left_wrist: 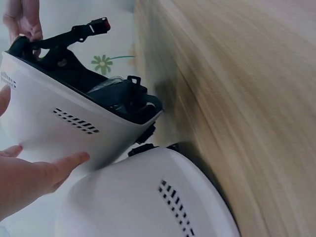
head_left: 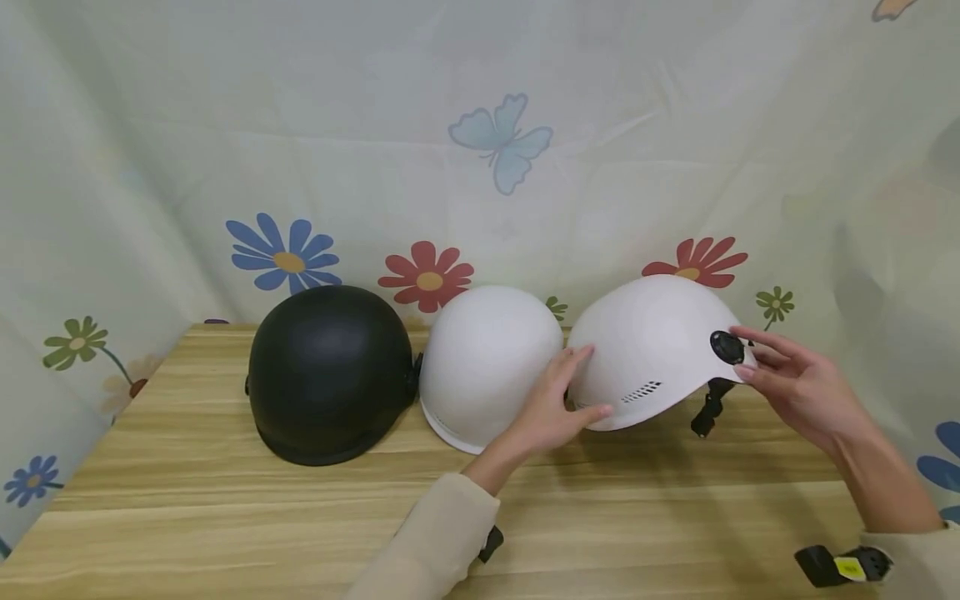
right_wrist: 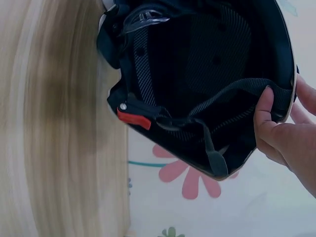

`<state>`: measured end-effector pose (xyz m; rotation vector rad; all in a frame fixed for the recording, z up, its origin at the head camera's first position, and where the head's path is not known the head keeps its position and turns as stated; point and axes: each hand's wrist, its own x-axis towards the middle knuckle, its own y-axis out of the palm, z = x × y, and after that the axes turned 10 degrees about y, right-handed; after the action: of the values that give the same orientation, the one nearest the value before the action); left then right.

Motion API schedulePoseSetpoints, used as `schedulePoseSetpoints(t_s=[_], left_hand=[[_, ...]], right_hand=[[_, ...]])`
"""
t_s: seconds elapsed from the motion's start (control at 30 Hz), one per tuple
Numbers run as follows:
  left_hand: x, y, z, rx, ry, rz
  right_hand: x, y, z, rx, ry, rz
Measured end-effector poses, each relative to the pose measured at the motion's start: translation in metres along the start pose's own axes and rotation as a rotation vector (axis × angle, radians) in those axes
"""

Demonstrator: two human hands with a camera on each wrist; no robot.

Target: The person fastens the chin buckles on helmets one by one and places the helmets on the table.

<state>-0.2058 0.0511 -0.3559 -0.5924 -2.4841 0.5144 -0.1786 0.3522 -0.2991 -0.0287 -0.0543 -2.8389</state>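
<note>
A white helmet [head_left: 648, 346] at the right of the row is tilted, its right end raised from the table. My right hand [head_left: 813, 387] pinches its rim beside a black round knob [head_left: 727, 347]. In the right wrist view, the thumb and fingers of my right hand [right_wrist: 289, 131] grip the rim from inside and outside. My left hand [head_left: 555, 404] rests spread fingers against the shell's left side. The dark padded inside [right_wrist: 197, 54], black straps and a red buckle piece [right_wrist: 133, 119] show from below. A second white helmet [head_left: 487, 358] sits close at the left.
A black helmet [head_left: 326, 375] stands at the left end of the row, next to the second white one. All are on a wood-grain table [head_left: 247, 533]. A pale curtain [head_left: 360, 167] with flowers and a butterfly hangs behind.
</note>
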Motion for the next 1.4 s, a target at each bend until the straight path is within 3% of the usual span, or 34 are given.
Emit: schedulePoseSetpoints(t_s=[0.13, 0.3, 0.63, 0.77, 0.9, 1.2, 1.4], left_hand=[[0.006, 0.002, -0.008, 0.063, 0.060, -0.040], [0.013, 0.007, -0.019, 0.147, 0.116, -0.038], [0.012, 0.014, -0.028, 0.204, 0.084, -0.069], [0.010, 0.016, -0.027, 0.185, 0.078, -0.095], [0.008, 0.018, -0.026, 0.170, 0.064, -0.111], [0.008, 0.020, -0.029, 0.237, 0.110, -0.125], [0.010, 0.022, -0.034, 0.244, 0.070, -0.126]], right_hand=[[0.005, 0.006, 0.003, 0.039, -0.014, 0.012], [0.009, 0.010, 0.008, 0.044, -0.022, 0.014], [0.012, 0.016, 0.014, 0.066, -0.038, 0.044], [0.014, 0.019, 0.016, 0.030, -0.037, 0.007], [0.014, 0.020, 0.018, 0.046, -0.044, 0.020], [0.018, 0.024, 0.023, 0.058, -0.047, 0.039], [0.023, 0.032, 0.028, 0.044, -0.037, 0.016]])
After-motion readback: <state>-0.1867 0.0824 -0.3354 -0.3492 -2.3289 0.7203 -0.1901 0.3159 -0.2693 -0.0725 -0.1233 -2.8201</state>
